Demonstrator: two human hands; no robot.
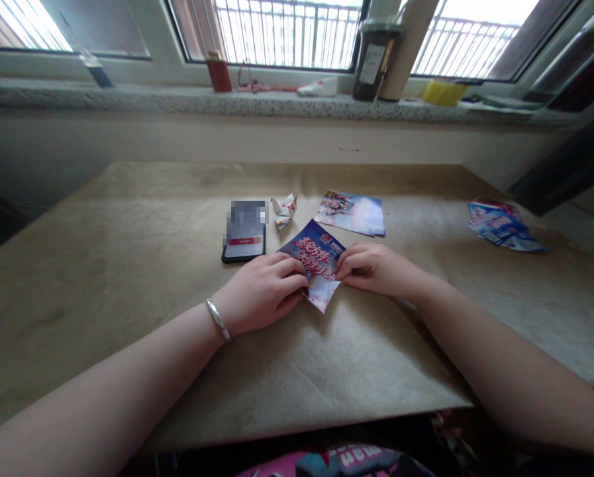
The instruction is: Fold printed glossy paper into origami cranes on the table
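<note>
Forearms (495,351) cross table (326,391) edge; fingers (291,267) hold leaflet (319,255) edges

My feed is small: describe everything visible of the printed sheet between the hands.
The printed sheet looks like thin paper, dark blue at top, paler below, with large red characters and a small logo. It sits diagonally, one corner pointing away, on or just above the table. The left hand covers its left side; the right hand touches its right edge.
</note>
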